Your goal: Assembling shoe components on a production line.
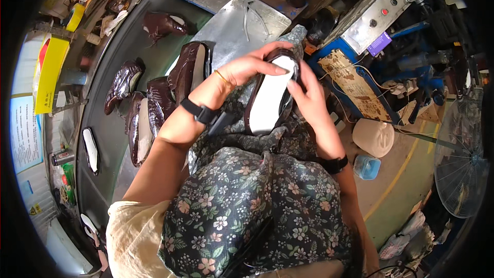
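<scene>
Above my lap, a dark brown shoe (269, 92) is turned with its white underside up, one end pointing away from me. My left hand (251, 66) wraps its far left side, thumb pressed on the white surface. From the right, my right hand (310, 97) grips the same far end, its thumb at the edge of the white part. The fingers beneath the shoe are mostly hidden. Just left of my left forearm, several glossy brown shoes (189, 72) lie close together on a dark belt (110, 144).
A bare metal sheet (229, 28) lies beyond my left hand. At right stand a control box (383, 18) with buttons, a beige jug (374, 137), a blue tub (367, 167) and a large fan (461, 159). A white-faced sole (91, 150) rests on the belt.
</scene>
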`<state>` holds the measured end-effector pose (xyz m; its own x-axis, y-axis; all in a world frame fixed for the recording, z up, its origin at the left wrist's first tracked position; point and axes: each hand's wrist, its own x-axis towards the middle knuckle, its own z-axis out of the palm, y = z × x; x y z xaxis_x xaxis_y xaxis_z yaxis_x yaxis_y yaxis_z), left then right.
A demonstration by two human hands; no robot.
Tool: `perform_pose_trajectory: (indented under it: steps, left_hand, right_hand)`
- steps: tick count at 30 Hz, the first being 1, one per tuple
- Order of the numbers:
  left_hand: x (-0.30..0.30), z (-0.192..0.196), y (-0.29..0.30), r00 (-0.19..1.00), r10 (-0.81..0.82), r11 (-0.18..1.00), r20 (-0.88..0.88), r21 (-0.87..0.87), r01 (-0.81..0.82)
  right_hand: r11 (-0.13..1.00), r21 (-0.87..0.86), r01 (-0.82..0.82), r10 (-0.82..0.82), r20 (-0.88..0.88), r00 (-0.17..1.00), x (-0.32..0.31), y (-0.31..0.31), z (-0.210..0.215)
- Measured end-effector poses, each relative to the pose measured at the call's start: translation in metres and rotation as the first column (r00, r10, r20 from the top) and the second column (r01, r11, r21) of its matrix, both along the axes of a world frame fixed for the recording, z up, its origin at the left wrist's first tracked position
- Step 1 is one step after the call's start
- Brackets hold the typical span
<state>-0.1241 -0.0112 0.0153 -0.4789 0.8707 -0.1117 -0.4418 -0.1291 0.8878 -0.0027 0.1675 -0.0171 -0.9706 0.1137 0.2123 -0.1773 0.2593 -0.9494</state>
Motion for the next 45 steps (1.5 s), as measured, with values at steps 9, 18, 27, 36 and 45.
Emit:
perform_pose_trajectory:
  steps: [9,18,27,36,45]
  left_hand:
    - [0.019,-0.005,0.027,0.912,0.310,0.943,0.268,-0.207,-0.259]
    - [0.053,-0.030,0.017,0.210,0.519,0.731,-0.829,0.302,-0.612]
    - [0.017,-0.012,-0.013,0.919,0.349,0.905,-0.185,-0.188,-0.381]
    - [0.036,-0.043,0.003,0.905,0.361,0.881,-0.225,-0.238,-0.410]
    - [0.028,-0.035,0.001,0.974,0.185,0.935,-0.133,-0.280,-0.216]
  right_hand:
    - [0.871,0.491,0.011,-0.013,0.000,1.000,-0.024,-0.017,0.080]
    - [0.998,-0.063,0.011,-0.006,0.081,0.997,0.001,-0.041,0.035]
    - [0.837,-0.519,0.175,0.108,0.469,0.876,0.015,-0.005,0.013]
    - [0.705,0.700,-0.117,-0.086,0.248,0.965,0.004,-0.030,-0.007]
    - [0.990,0.023,-0.139,0.128,0.268,0.955,0.046,-0.034,-0.032]
